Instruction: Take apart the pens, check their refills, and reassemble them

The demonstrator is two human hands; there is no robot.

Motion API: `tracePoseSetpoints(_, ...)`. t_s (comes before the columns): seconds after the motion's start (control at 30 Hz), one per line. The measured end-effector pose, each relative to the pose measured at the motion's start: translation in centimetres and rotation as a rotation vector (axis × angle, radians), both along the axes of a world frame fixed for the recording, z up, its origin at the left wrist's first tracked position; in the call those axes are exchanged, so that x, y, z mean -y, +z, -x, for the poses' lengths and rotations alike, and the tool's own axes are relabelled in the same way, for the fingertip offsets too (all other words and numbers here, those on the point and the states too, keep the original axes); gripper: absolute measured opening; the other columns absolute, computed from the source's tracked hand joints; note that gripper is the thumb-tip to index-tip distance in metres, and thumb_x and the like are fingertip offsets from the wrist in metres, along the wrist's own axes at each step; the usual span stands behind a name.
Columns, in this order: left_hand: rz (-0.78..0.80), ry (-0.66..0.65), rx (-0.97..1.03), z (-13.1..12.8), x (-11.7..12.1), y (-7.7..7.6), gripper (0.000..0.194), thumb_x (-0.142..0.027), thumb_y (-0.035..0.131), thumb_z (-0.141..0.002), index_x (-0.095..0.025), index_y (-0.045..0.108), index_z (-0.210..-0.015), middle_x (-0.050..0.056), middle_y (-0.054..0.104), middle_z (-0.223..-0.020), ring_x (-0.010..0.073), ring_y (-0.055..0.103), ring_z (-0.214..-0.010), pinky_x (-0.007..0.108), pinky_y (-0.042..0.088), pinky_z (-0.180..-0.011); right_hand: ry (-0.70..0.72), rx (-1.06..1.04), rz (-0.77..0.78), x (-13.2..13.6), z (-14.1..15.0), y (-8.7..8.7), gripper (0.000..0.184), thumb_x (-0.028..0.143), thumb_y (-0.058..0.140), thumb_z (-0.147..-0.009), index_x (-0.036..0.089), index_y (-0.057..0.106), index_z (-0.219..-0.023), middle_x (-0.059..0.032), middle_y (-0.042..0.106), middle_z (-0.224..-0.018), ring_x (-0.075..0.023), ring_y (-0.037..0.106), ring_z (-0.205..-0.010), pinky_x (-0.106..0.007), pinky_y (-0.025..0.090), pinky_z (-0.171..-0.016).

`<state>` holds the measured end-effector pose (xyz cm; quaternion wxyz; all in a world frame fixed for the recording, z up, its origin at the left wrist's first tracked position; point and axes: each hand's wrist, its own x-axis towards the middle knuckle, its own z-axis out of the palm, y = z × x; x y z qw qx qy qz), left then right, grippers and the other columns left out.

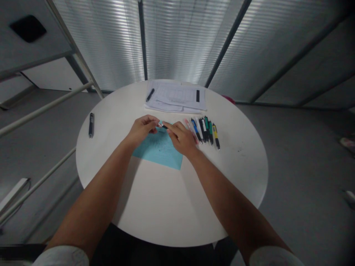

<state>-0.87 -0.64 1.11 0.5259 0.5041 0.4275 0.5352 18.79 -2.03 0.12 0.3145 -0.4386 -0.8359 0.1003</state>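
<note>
Above a teal sheet (159, 153), my two hands meet over a pen (164, 126) with a dark barrel and a whitish tip end. My left hand (144, 127) is closed, pinching at the pen's whitish end. The fingers of my right hand (181, 137) are closed about its dark part, and partly hide it. Small dark marks show on the sheet. Just right of my right hand lies a row of several pens, among them a blue pen (196, 130), a green-and-black pen (210, 132) and a yellow-and-black pen (216, 136).
The round white table (166, 207) carries a stack of printed papers (174, 96) at the back, with a black pen (150, 95) on top. A dark pen (91, 125) lies near the left edge. Metal rails (47, 107) stand to the left, and a ribbed translucent partition (183, 40) behind.
</note>
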Motion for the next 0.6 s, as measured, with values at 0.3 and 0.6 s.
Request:
tracePoseSetpoints(0.3, 0.029, 0.011, 0.018, 0.0, -0.3, -0.5, 0.02, -0.032, 0.073, -0.075, -0.016, 0.065, -0.083, 0.002, 0.067, -0.077, 0.009, 0.057, -0.057, 0.025, 0.047, -0.061, 0.047, -0.055, -0.154, -0.5, -0.1, -1.0, 0.038, 0.032, 0.042, -0.101, 0.032, 0.059, -0.135, -0.0029, 0.061, -0.093, -0.0135, 0.06, -0.082, -0.025, 0.049, -0.074)
tracePoseSetpoints(0.6, 0.005, 0.036, -0.032, -0.5, 0.2, 0.4, 0.019, -0.03, 0.072, -0.074, -0.014, 0.065, -0.081, 0.003, 0.067, -0.075, 0.0086, 0.057, -0.056, 0.024, 0.048, -0.059, 0.013, -0.031, -0.13, -0.6, -0.1, -1.0, 0.038, 0.033, 0.042, -0.101, 0.033, 0.059, -0.135, -0.0029, 0.062, -0.095, -0.0143, 0.061, -0.084, -0.026, 0.05, -0.077)
